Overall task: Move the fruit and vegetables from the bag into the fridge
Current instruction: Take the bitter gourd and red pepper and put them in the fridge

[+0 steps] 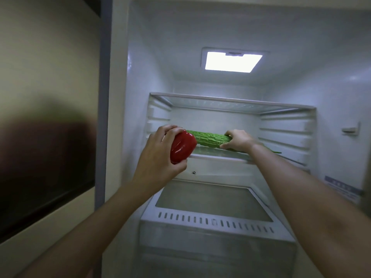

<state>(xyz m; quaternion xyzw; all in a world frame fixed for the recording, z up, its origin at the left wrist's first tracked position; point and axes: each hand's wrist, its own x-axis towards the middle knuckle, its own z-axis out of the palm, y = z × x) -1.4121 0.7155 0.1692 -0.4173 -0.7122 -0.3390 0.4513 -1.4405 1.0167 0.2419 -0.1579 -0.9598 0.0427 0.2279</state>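
Observation:
The fridge (140, 81) stands open in front of me, lit from its ceiling. My left hand (158, 157) grips a shiny red bell pepper (182, 147) just in front of the middle glass shelf (218, 155), at its left end. My right hand (239, 140) holds a long bumpy green bitter gourd (210, 138), lying sideways over that shelf; its thin stem (276, 151) pokes out to the right behind my wrist. Whether the gourd rests on the glass I cannot tell. The bag is out of view.
A bare glass shelf (230, 101) sits above. Below is a drawer with a glass lid (212, 201) and a slotted front strip (214, 220). Ribbed rails line the side walls. A dark panel (46, 167) lies left of the fridge.

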